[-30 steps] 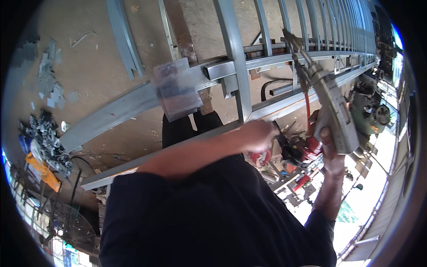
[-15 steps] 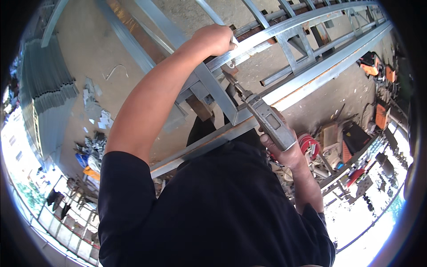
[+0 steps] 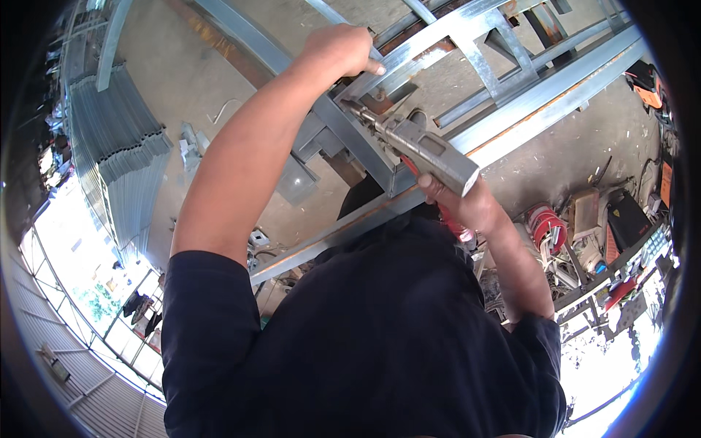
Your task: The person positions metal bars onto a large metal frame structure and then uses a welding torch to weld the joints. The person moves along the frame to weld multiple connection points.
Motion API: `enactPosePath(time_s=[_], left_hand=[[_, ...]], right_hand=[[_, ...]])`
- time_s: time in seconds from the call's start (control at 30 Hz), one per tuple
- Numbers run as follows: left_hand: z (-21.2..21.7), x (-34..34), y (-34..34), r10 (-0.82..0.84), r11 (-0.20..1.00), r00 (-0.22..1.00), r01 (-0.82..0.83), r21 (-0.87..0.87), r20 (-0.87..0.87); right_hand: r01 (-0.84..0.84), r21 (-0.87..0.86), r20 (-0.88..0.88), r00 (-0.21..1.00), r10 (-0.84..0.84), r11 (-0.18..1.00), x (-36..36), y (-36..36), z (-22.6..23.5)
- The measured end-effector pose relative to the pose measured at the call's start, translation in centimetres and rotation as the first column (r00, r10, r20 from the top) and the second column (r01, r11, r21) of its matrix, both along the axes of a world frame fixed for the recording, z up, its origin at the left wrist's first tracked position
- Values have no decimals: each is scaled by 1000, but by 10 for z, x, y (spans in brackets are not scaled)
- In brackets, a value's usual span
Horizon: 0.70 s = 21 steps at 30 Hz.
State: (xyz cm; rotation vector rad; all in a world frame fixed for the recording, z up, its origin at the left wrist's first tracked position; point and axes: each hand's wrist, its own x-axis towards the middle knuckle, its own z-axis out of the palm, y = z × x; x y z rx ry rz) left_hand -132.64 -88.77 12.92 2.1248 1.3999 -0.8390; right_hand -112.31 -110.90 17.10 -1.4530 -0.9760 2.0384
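My left hand (image 3: pixel 343 52) is closed over a galvanized steel bar of a welded metal frame (image 3: pixel 467 29), the thumb lying along the bar. In my right hand (image 3: pixel 471 204) is a power drill (image 3: pixel 431 150) with a grey metal body and a red lower part. Its thin front end points up and left to an upright square tube (image 3: pixel 358 142), close to the joint below my left hand. Whether the tip touches the tube I cannot tell. A lower crossbar (image 3: pixel 336 239) of the frame runs in front of my body.
Long grey corrugated sheets (image 3: pixel 120 157) are stacked at the left. A red bucket (image 3: pixel 546 226) stands at the right among scattered tools and scrap. The frame's rails (image 3: pixel 548 102) stretch away to the upper right above the concrete floor.
The drill has swung up and left, its tip shifting toward the upright tube, and its red part now shows. My left hand stays on the bar. The whole view has turned somewhat.
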Motion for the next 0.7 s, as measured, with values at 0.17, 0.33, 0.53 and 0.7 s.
enactPosePath(time_s=[0.17, 0.33, 0.53, 0.7], left_hand=[[8, 5, 2, -16, 1000, 999, 17, 7, -47], [7, 6, 2, -24, 999, 999, 25, 27, -36], [4, 5, 2, -20, 999, 999, 21, 31, -35], [5, 5, 3, -15, 1000, 999, 16, 22, -30]], right_hand=[[-7, -42, -104, 995, 3, 999, -2, 14, -14], [-16, -86, -140, 990, 4, 996, -5, 17, -15], [21, -55, -162, 986, -30, 998, -5, 14, -23], [23, -83, -150, 988, -35, 996, -6, 14, -21]])
